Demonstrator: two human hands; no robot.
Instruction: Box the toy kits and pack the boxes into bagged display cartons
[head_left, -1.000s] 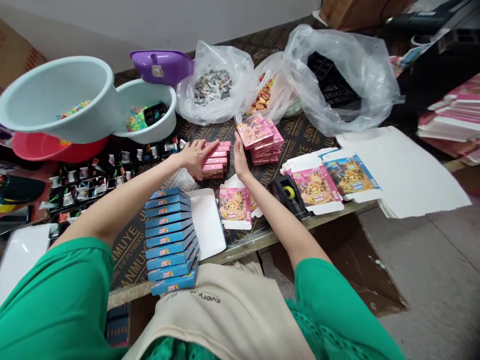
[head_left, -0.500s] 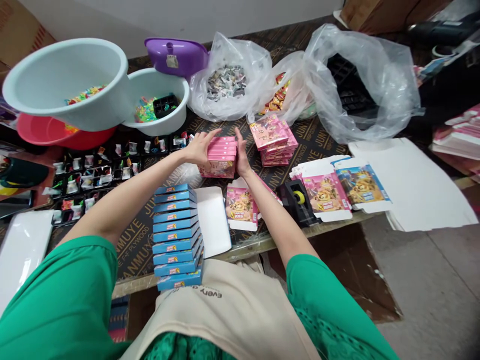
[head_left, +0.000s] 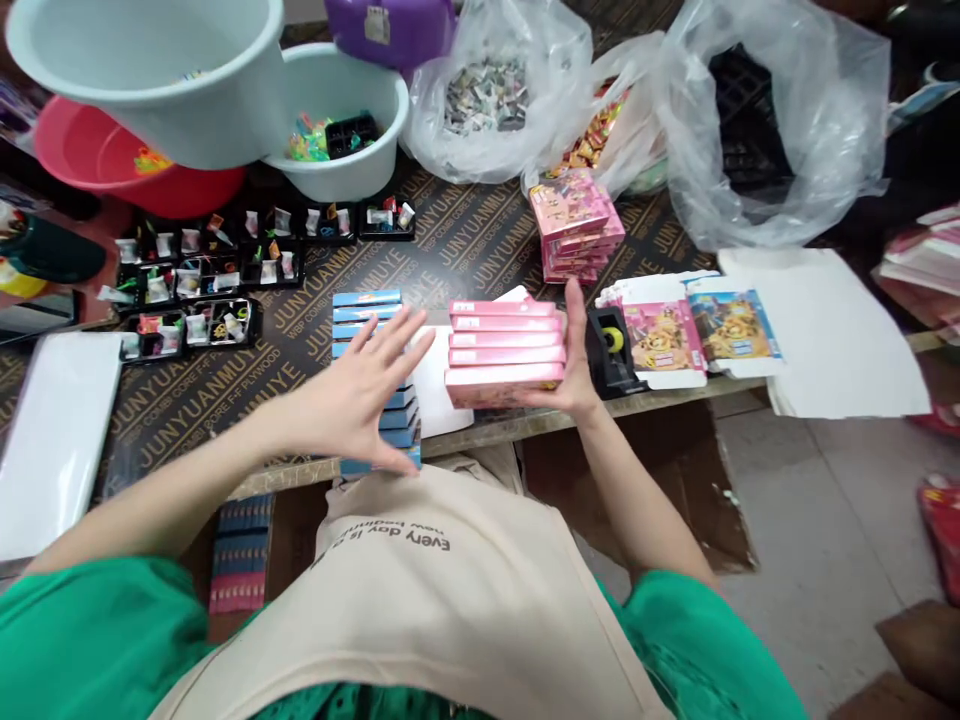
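My right hand (head_left: 571, 365) grips a stack of several pink boxes (head_left: 506, 355) at its right end, with the thumb low at the front and the fingers upright along the side. The stack is over the table's front edge, in front of a white sheet (head_left: 435, 385). My left hand (head_left: 364, 390), fingers spread, is over a row of blue boxes (head_left: 367, 300) and hides part of them. It is apart from the pink stack. Another pile of pink boxes (head_left: 574, 225) stands farther back on the table.
Black trays (head_left: 217, 275) of small packets lie at the left, below pale tubs (head_left: 341, 170) and a red basin (head_left: 90, 160). Clear plastic bags (head_left: 697, 200) stand at the back. A tape dispenser (head_left: 611, 355), flat printed cartons (head_left: 664, 340) and white sheets (head_left: 832, 350) are at the right.
The pink stack has come off the back of the table toward my body in my right hand. My left hand has let go of it and moved over the blue boxes. The view has tilted down.
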